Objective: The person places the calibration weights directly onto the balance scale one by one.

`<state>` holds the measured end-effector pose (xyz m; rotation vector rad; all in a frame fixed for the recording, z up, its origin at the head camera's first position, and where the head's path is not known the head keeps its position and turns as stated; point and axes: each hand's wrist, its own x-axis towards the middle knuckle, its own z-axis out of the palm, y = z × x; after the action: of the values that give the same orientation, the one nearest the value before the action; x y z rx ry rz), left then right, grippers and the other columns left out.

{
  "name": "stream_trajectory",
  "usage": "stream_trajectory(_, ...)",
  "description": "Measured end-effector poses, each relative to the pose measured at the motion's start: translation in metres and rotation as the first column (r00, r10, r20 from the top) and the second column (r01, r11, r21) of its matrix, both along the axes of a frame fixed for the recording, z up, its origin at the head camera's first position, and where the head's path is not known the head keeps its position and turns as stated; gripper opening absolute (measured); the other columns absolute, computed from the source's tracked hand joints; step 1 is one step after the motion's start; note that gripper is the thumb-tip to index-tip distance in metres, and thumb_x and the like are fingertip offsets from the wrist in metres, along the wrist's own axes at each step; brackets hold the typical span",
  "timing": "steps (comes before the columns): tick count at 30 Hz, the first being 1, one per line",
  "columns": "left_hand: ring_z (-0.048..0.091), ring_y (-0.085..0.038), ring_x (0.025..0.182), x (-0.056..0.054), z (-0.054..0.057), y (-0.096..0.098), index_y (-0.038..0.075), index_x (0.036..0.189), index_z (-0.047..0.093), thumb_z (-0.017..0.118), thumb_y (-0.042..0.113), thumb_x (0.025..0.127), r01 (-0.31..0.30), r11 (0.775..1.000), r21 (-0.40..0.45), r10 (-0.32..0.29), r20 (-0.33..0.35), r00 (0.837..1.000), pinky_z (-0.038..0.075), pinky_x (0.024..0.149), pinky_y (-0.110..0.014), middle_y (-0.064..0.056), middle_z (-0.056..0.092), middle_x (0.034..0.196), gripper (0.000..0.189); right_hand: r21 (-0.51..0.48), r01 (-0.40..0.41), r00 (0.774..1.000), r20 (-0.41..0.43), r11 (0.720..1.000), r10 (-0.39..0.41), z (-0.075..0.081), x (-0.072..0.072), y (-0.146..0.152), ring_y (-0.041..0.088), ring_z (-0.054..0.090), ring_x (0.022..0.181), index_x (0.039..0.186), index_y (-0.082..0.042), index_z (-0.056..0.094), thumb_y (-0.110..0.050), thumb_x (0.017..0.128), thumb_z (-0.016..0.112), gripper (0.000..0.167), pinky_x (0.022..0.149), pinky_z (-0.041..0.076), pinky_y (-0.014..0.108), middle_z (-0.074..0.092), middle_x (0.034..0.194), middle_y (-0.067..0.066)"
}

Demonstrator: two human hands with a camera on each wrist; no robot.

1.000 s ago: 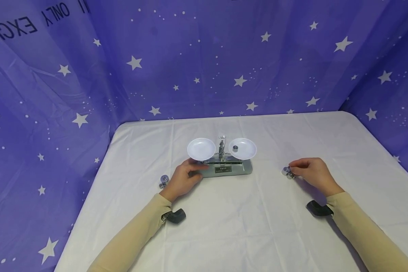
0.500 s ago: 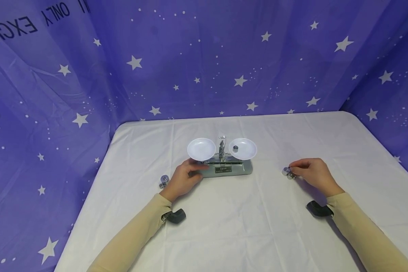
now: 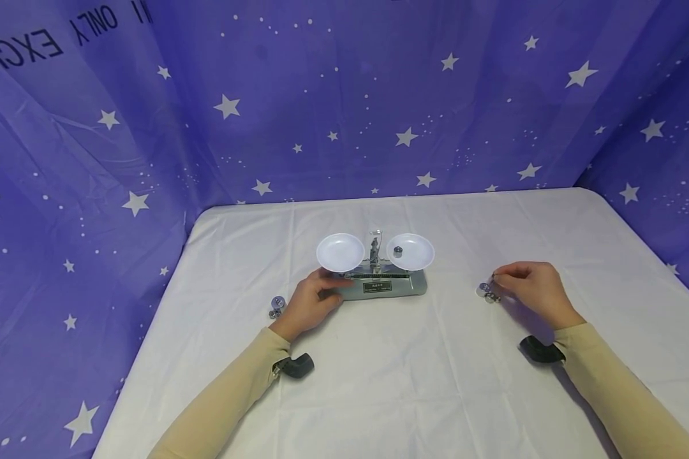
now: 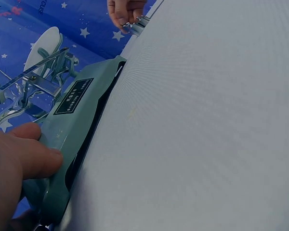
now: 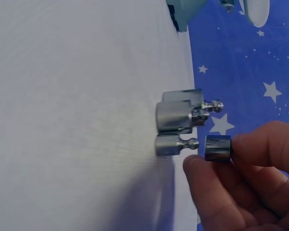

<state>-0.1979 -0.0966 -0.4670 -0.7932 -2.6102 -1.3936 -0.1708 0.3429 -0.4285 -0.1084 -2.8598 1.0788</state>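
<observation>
A green balance scale [image 3: 404,286] with two white pans stands mid-table. My left hand [image 3: 307,301] holds the left end of its base, the thumb [image 4: 41,161] lying on the front face in the left wrist view. One small metal weight [image 3: 398,252] sits in the right pan [image 3: 418,254]; the left pan [image 3: 340,252] bears nothing. To the right, my right hand [image 3: 533,287] pinches a small cylindrical calibration weight [image 5: 217,148] by its knob end, which the fingers hide. Close beside it, several knobbed metal weights [image 5: 175,117] stand upright on the white cloth.
Another small cluster of metal weights [image 3: 277,305] stands left of my left wrist. A white cloth [image 3: 390,376] covers the table. Behind hangs a purple curtain [image 3: 344,102] with white stars. Black curved pieces [image 3: 297,366] stick out at both wrists.
My right hand has risen slightly and shifted a little right, lifting one weight off from the cluster. The left hand and the balance scale stay in place.
</observation>
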Motion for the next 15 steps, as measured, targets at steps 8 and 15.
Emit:
stream_trajectory(8,0.058,-0.036,0.133,0.000,0.000,0.000,0.009,0.112,0.079,0.068,0.001,0.081,-0.001,1.000,0.004,0.001,0.004,1.000,0.047,0.110,-0.054,-0.018,0.065,0.138,0.034,-0.079,0.053,0.997,-0.047,0.995,-0.057,0.007,0.000,-0.002,-0.014,0.055,0.077,0.103,-0.001,0.079,-0.025,0.091,0.074,0.028,0.067,0.046,0.011,0.071,0.077,-0.027)
stream_trajectory(15,0.057,-0.035,0.133,0.000,0.000,0.000,0.009,0.112,0.079,0.068,0.000,0.082,-0.003,1.000,0.005,0.003,0.010,1.000,0.047,0.110,-0.053,-0.017,0.064,0.138,0.034,-0.169,0.050,0.994,-0.092,0.984,-0.066,0.017,-0.002,-0.007,-0.011,0.061,0.078,0.101,0.002,0.078,-0.023,0.091,0.073,0.027,0.068,0.048,0.010,0.075,0.079,-0.021)
